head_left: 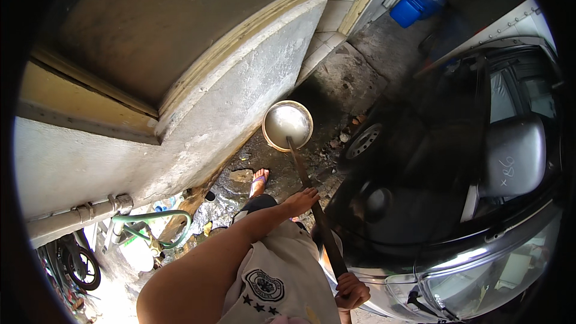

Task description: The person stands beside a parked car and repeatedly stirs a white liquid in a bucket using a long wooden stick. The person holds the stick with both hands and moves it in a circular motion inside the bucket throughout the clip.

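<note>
A long dark stick (pixel 324 228), seemingly wooden, slants across the middle of the head view. Its far end dips into pale, cloudy liquid inside a round bucket (pixel 264 125) that stands on the wet ground by the wall. My left hand (pixel 302 201) is closed around the stick partway along its length. Lower and nearer to my body, my right hand (pixel 352 291) grips the stick close to its upper end. How deep the stick goes is hidden by the liquid.
A black vehicle (pixel 408 204) with a grey side mirror (pixel 515 156) stands close on my right. To the left runs a grey wall (pixel 240 90) with a pipe (pixel 78 215). A green hose (pixel 187 222) lies near my feet. Farther off is a blue container (pixel 417 6).
</note>
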Demonstrator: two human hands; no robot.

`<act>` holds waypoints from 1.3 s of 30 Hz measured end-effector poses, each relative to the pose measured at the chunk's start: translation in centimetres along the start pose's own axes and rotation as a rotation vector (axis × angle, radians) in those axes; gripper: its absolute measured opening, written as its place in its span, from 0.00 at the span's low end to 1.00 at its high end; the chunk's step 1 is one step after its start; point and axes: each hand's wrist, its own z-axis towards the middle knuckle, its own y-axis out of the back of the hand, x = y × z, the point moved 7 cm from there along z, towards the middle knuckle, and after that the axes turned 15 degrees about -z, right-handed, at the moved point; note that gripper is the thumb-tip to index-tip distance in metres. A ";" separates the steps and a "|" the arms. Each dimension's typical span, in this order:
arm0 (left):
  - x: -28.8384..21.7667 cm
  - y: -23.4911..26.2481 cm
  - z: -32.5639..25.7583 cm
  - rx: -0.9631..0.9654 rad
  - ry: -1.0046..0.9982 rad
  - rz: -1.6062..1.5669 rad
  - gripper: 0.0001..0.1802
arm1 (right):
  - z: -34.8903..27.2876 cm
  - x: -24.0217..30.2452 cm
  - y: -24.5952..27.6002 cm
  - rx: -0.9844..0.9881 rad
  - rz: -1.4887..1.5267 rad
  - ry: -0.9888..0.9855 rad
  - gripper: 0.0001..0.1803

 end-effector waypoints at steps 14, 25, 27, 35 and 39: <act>-1.7 21.7 10.6 -0.369 0.039 -0.218 0.25 | 34.7 8.2 -14.4 -0.013 0.002 -0.117 0.18; 3.6 8.3 3.2 -0.099 0.103 -0.246 0.25 | 15.4 0.5 -7.3 -0.069 0.260 -0.051 0.23; 1.5 4.8 1.0 -0.111 -0.057 -0.077 0.26 | 7.8 -0.4 -3.0 -0.075 0.187 -0.032 0.24; -5.8 3.8 2.6 0.006 -0.240 0.039 0.22 | 5.1 -0.1 7.4 -0.362 0.025 -0.146 0.24; -9.3 10.3 6.2 -0.118 -0.128 0.022 0.21 | 19.1 5.6 5.6 -0.332 0.170 -0.147 0.24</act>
